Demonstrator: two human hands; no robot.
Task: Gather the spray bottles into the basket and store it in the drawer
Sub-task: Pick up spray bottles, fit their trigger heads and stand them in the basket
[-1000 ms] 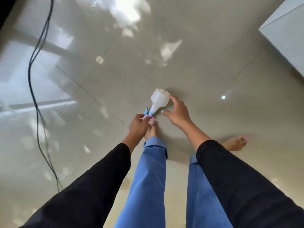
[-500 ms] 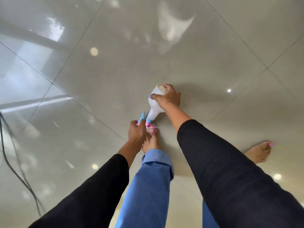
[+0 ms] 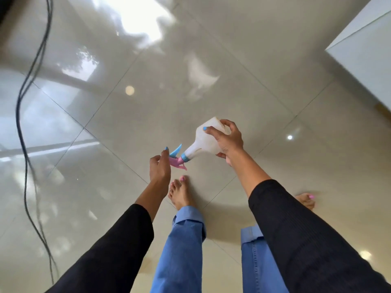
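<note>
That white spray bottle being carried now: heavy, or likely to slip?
The spray bottle is probably light: the right hand alone holds its body clear of the floor. Smooth plastic could slip. Laid down, its round body might roll, though the trigger head should stop it.

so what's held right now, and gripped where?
Right hand holds the white spray bottle by its body, near the base. Left hand is open beside the pink trigger head, gripping nothing.

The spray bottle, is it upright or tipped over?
Tipped. The right hand holds the spray bottle off the floor, base up-right, pink-blue nozzle lower-left by the open left hand.
</note>
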